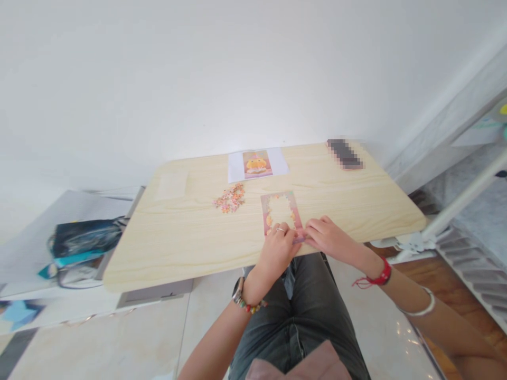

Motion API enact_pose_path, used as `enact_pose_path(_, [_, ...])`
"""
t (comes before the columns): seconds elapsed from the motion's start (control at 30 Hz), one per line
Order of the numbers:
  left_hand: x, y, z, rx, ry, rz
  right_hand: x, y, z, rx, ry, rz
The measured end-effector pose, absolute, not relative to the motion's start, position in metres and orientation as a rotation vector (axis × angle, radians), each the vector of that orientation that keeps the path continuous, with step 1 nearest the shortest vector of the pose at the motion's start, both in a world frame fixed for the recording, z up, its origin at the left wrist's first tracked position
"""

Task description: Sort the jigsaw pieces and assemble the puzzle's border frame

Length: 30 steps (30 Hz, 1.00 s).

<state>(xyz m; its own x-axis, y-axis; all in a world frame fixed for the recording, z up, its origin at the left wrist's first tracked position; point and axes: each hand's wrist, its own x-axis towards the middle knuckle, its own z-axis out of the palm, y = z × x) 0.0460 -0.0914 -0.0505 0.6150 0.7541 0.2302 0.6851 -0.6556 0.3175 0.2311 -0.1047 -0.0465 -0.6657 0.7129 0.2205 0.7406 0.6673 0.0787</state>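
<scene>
A jigsaw puzzle (pixel 265 207) lies near the table's front edge, its pink border joined around a pale inner area. My left hand (pixel 278 247) rests over its bottom edge with the fingers bent and closed on it. At the lower right corner, my right hand (pixel 328 238) has its fingertips pressed together on the border, close to the left fingertips. Whatever single piece may be under the fingertips is hidden. A small heap of loose puzzle pieces (pixel 231 199) sits to the left. Behind lies a white sheet (pixel 279 161) with a printed picture (pixel 257 164) of a yellow pumpkin-like figure.
The wooden table (pixel 178 237) stands against a white wall. A blurred-out phone (pixel 344 154) lies at its back right, and a pale translucent sheet (pixel 171 184) at its left. Beyond the left edge is a dark bag (pixel 87 237). A white metal frame (pixel 467 192) stands right.
</scene>
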Motion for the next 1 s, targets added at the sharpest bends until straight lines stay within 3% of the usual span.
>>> enact_pose_path(0.3, [0.037, -0.103, -0.047, 2.647, 1.225, 0.523, 0.228, -0.107, -0.04, -1.206, -2.729, -0.25])
enact_pose_path(1.0, [0.039, -0.104, -0.059, 2.615, 1.172, 0.732, 0.227, -0.115, -0.046, -1.215, -2.417, 0.089])
